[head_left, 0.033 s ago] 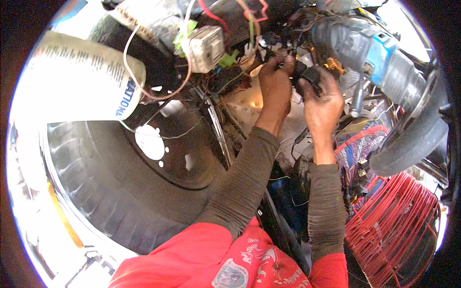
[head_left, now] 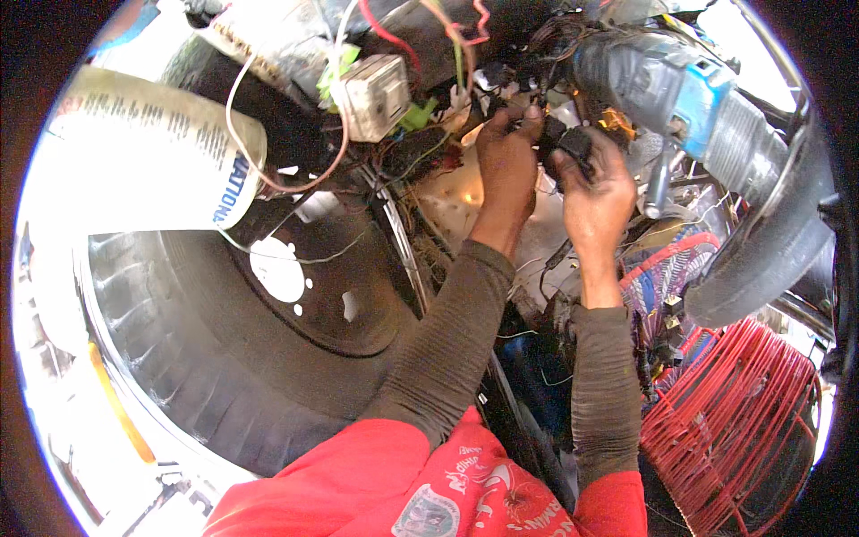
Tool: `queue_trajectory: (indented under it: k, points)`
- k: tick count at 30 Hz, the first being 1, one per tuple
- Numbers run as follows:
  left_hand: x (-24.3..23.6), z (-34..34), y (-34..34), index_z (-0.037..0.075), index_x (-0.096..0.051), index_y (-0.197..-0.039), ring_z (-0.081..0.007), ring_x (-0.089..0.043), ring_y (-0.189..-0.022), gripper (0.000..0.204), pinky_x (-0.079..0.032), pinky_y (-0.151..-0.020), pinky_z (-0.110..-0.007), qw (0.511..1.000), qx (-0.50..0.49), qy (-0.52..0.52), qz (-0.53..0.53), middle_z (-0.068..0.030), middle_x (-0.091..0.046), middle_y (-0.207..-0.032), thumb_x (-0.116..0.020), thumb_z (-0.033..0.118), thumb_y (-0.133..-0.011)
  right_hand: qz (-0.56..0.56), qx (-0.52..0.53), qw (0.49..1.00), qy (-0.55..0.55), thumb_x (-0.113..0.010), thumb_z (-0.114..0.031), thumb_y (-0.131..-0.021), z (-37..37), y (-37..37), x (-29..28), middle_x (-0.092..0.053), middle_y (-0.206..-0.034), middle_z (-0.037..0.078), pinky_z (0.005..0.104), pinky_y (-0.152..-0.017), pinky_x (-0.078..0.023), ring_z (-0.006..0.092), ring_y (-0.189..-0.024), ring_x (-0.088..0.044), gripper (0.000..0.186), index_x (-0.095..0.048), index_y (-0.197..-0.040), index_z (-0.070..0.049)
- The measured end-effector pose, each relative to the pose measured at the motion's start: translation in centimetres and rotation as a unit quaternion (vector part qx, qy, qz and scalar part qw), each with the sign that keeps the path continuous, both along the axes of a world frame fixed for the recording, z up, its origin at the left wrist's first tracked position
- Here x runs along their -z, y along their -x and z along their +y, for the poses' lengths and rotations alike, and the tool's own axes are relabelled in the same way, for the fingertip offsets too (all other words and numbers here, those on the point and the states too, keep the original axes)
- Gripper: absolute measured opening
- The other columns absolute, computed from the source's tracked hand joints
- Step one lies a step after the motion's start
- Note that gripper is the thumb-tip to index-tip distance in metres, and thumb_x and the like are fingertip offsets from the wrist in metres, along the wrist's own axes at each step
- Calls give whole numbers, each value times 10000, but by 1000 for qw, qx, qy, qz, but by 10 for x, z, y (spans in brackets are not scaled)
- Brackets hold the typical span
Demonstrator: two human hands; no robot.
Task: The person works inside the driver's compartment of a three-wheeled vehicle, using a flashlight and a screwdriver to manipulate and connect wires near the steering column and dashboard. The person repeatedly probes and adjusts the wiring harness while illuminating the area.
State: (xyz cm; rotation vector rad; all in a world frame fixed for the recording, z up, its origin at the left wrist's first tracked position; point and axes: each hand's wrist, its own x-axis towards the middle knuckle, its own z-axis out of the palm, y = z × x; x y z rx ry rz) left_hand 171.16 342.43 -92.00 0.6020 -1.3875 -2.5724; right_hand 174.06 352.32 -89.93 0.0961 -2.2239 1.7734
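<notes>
My right hand (head_left: 601,195) grips a small black block-shaped part (head_left: 573,143), possibly an electrical connector, between thumb and fingers. Just left of it, my left hand (head_left: 506,174) is closed, with thumb and fingertips pinched together beside the block. What those fingertips hold is too dark and small to make out. Both hands are up among tangled dark wires (head_left: 546,58) at the top of the view. Behind them lies a pale, dirty metal surface (head_left: 461,199).
A large tyre (head_left: 179,358) fills the left, below a white printed container (head_left: 161,152). A socket-like white box (head_left: 376,97) hangs with loose wires. A grey hose with a blue clamp (head_left: 702,107) runs at upper right. A red-corded chair (head_left: 738,421) stands at lower right.
The picture has shifted slightly. The black block sits at a slightly different angle in my right hand. Both hands keep their grip in nearly the same place.
</notes>
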Motion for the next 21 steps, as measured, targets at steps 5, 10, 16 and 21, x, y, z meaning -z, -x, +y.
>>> queue_trajectory:
  k: [5,10,16,21]
  points:
    - [-7,-1,0,-28,-703,-1039,-157,-593,-845,197,-474,-789,-312,989,6,146,-12,-66,-694,-928,-695,144,-944,38,7,999,20,-698,112,-861,4,-3,9,-672,-1142,162,301,-907,-532,211,-1043,-666,386,-580,-1225,56]
    - [3,-12,11,-5,-705,-1058,-168,-624,-738,216,-516,-624,-322,999,-12,-40,14,-59,-694,-924,-690,189,-963,55,124,990,43,-674,102,-862,11,-36,12,-651,-1087,156,337,-861,-570,221,-978,-675,344,-563,-1185,61]
    - [23,-24,19,44,-675,-1075,-194,-661,-857,282,-532,-773,-341,990,61,-129,0,-60,-703,-968,-524,281,-1056,-201,-19,899,388,-711,-169,-882,19,-25,-13,-682,-991,93,423,-772,-571,242,-903,-677,346,-653,-1176,3]
    - [32,-37,27,22,-638,-1159,-206,-663,-941,285,-541,-806,-343,966,146,-200,72,-80,-692,-1060,-513,259,-1060,25,37,984,-175,-848,-180,-782,-12,8,-12,-719,-1058,155,350,-846,-540,255,-959,-697,425,-708,-1154,-29]
